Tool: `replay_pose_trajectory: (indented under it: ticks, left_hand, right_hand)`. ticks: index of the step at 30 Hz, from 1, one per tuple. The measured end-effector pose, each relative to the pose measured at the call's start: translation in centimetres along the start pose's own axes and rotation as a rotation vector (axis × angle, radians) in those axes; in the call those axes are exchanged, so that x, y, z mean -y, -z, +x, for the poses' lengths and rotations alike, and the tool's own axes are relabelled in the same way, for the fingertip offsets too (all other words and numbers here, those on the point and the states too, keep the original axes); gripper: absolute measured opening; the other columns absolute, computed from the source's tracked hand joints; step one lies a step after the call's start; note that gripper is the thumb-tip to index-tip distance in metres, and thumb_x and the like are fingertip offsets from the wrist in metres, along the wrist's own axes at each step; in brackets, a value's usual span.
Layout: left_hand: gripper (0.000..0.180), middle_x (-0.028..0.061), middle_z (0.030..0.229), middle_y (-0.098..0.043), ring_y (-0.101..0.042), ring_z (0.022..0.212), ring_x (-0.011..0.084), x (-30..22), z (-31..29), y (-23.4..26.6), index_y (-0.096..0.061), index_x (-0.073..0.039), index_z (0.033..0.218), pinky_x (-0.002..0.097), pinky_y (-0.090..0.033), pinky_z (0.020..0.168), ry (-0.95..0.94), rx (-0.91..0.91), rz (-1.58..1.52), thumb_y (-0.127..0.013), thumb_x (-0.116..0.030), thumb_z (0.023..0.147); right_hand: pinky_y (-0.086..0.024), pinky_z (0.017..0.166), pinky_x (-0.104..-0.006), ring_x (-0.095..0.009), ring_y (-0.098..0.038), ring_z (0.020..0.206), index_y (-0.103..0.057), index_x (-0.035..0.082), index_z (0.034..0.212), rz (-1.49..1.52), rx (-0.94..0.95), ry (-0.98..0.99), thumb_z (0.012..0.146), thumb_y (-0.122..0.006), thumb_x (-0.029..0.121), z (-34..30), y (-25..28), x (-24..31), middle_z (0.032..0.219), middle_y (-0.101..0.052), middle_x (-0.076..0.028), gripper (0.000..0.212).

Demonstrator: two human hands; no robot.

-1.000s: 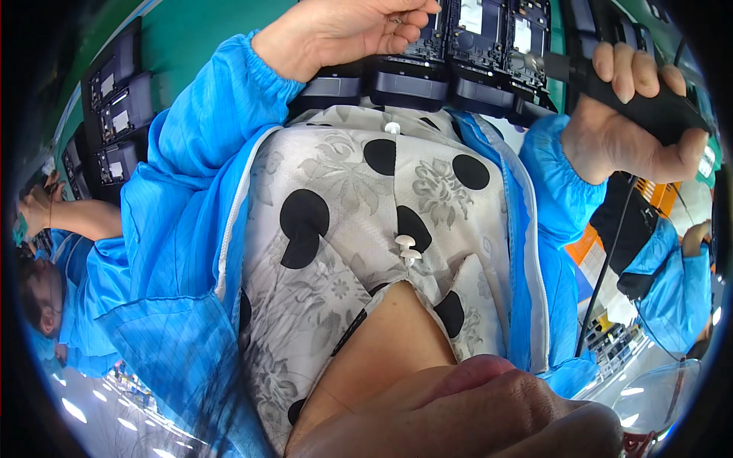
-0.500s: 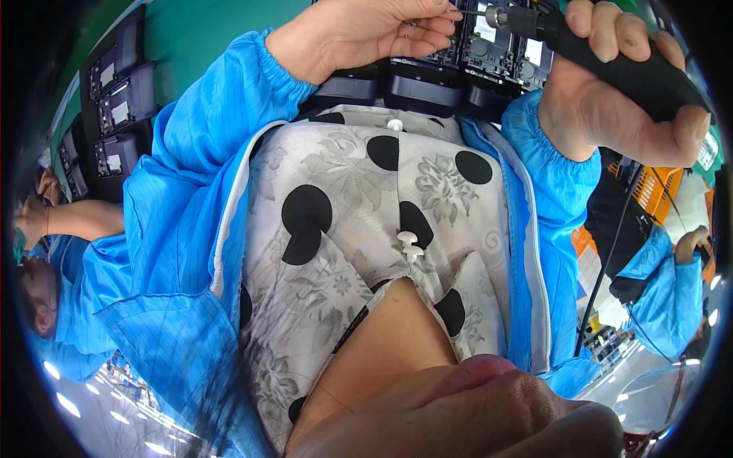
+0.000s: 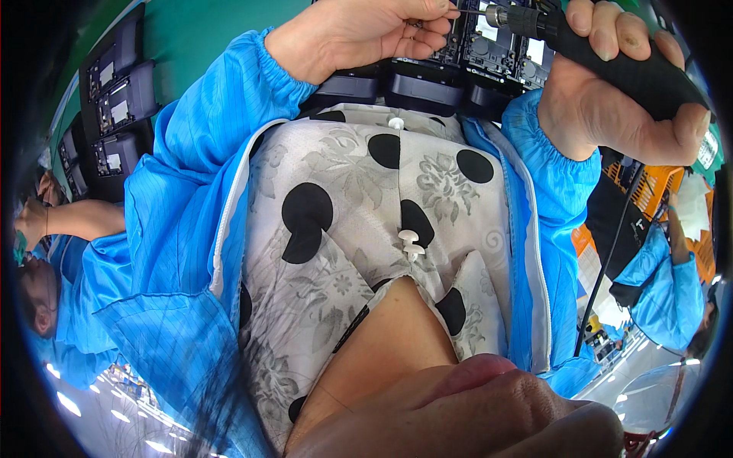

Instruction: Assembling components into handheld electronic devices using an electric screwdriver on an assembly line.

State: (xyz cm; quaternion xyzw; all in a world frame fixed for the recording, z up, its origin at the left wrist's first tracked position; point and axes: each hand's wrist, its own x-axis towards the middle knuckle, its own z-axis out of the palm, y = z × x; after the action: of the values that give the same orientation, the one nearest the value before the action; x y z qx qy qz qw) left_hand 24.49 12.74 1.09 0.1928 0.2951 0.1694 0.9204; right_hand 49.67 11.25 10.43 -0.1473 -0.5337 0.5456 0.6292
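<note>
My right hand (image 3: 603, 107) is wrapped round a black powered screwdriver (image 3: 637, 72), held level with its bit (image 3: 473, 12) pointing left. At the tip of that bit, my left hand (image 3: 374, 34) pinches with thumb and forefinger; whatever small part is between them is too small to make out. Its other fingers are curled. Beneath both hands lie dark plastic housings (image 3: 424, 91) in a row, with black circuit boards (image 3: 489, 61) and white labels showing. The hands partly cover the boards.
More dark housings with boards (image 3: 126, 107) stand at the left on a green work surface (image 3: 191, 42). A co-worker's bare forearm (image 3: 84, 221) is at far left. Another person's blue sleeve (image 3: 664, 286) is at right, near an orange crate (image 3: 655, 191). A black cable (image 3: 607, 267) hangs by my right side.
Both my hands and the screwdriver stay almost in place. At the right, the co-worker has shifted, with an arm now reaching up toward the orange crate and white material.
</note>
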Motion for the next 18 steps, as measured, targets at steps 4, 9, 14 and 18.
replay_pose_trajectory:
  ticks: [4, 9, 14, 18]
  left_hand:
    - [0.024, 0.0018, 0.089, -0.069, -0.067, 0.078, 0.0142, 0.09, 0.07, -0.18, -0.069, -0.006, 0.104, 0.0272, -0.057, 0.072, 0.005, -0.018, 0.022, -0.057, -0.027, 0.108]
    - [0.025, 0.0009, 0.087, -0.068, -0.065, 0.076, 0.0134, 0.25, -0.03, 0.02, -0.069, -0.007, 0.102, 0.0274, -0.055, 0.071, 0.005, 0.006, -0.005, -0.056, -0.027, 0.109]
    - [0.025, 0.0009, 0.086, -0.067, -0.064, 0.075, 0.0134, 0.13, -0.04, -0.52, -0.068, -0.006, 0.102, 0.0276, -0.055, 0.07, 0.007, -0.006, -0.005, -0.056, -0.027, 0.109]
    - [0.026, 0.0009, 0.085, -0.066, -0.063, 0.074, 0.0132, 0.17, -0.09, -0.37, -0.068, -0.006, 0.101, 0.0271, -0.054, 0.07, 0.002, 0.008, -0.007, -0.056, -0.028, 0.109]
  right_hand:
    - [-0.045, 0.071, -0.0414, -0.019, -0.058, 0.072, -0.075, 0.014, 0.103, -0.015, 0.002, 0.004, 0.078, -0.062, 0.073, 0.0, -0.05, 0.16, 0.083, -0.066, -0.005, 0.066]
    - [-0.045, 0.071, -0.0416, -0.019, -0.058, 0.072, -0.076, 0.014, 0.103, -0.014, 0.01, 0.006, 0.079, -0.062, 0.073, 0.01, -0.02, -0.16, 0.083, -0.066, -0.006, 0.066]
    - [-0.045, 0.071, -0.0419, -0.019, -0.059, 0.072, -0.076, 0.014, 0.104, -0.022, 0.018, 0.005, 0.079, -0.061, 0.073, 0.0, -0.01, -0.31, 0.083, -0.067, -0.006, 0.066]
    - [-0.045, 0.071, -0.0421, -0.019, -0.059, 0.072, -0.076, 0.013, 0.104, -0.035, 0.024, 0.004, 0.079, -0.061, 0.073, 0.05, -0.04, -0.4, 0.083, -0.067, -0.006, 0.066]
